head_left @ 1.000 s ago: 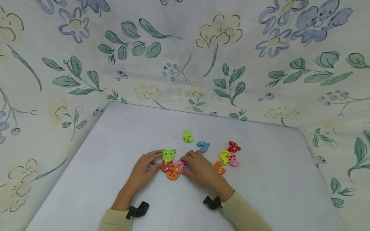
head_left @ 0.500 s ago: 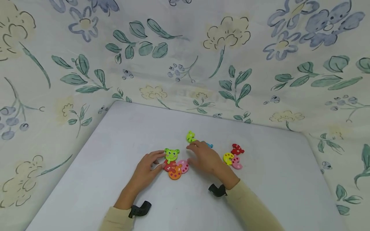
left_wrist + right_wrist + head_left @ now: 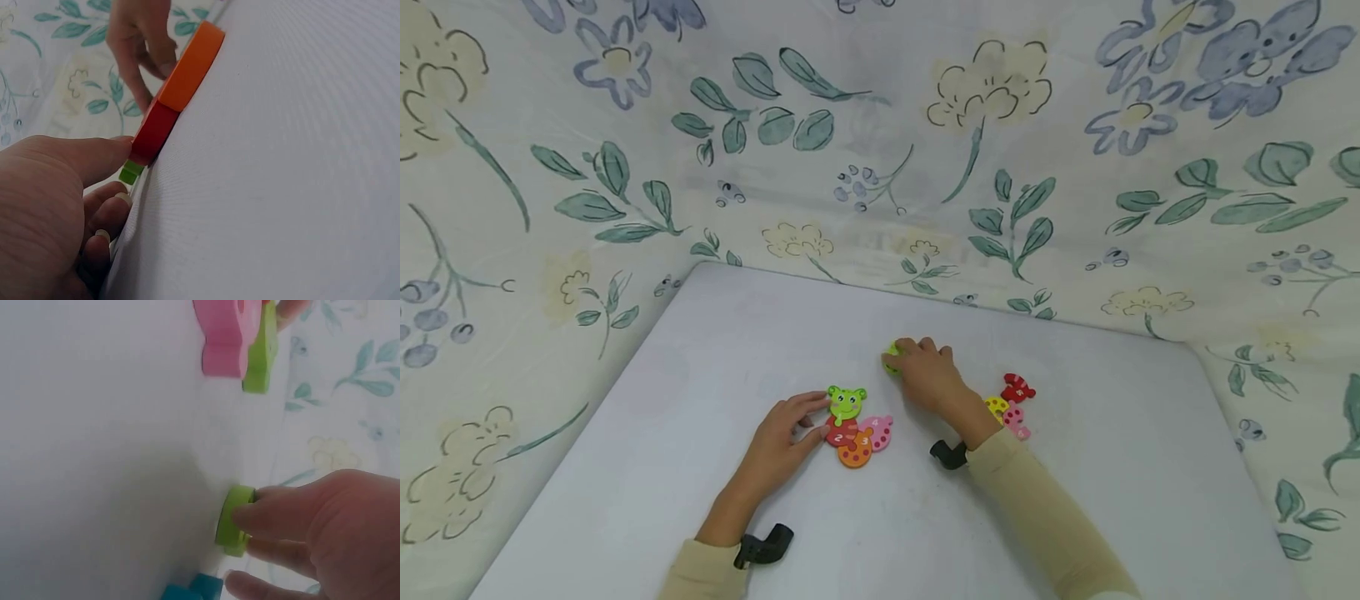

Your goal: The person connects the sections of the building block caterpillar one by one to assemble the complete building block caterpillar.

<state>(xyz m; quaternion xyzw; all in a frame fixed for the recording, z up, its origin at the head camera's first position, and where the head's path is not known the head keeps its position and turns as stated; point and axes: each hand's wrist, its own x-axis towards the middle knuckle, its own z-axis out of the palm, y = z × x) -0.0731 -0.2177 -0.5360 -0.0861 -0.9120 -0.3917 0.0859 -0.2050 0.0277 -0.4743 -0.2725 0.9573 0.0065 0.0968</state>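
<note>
My left hand (image 3: 780, 429) rests beside a joined row of puzzle pieces. Its thumb touches the red piece (image 3: 153, 134) numbered 2, and a fingertip lies by the green smiling animal head (image 3: 847, 403). An orange piece (image 3: 853, 451) numbered 3 and a pink piece (image 3: 876, 433) continue the row. Farther back, my right hand (image 3: 928, 375) pinches a loose green puzzle piece (image 3: 231, 515) between thumb and fingers. A blue piece (image 3: 206, 586) lies close by in the right wrist view; the right hand hides it from the head view.
Right of the right forearm lie a red piece (image 3: 1018, 388), a yellow piece (image 3: 996, 407) and a pink piece (image 3: 1015, 419), partly covered by the arm. The white tabletop (image 3: 760, 325) meets a flower-patterned cloth (image 3: 865, 125) at its back edge.
My right hand has left the pink piece at the row's end and moved back to the loose green piece, which it now pinches. The left hand stays beside the row.
</note>
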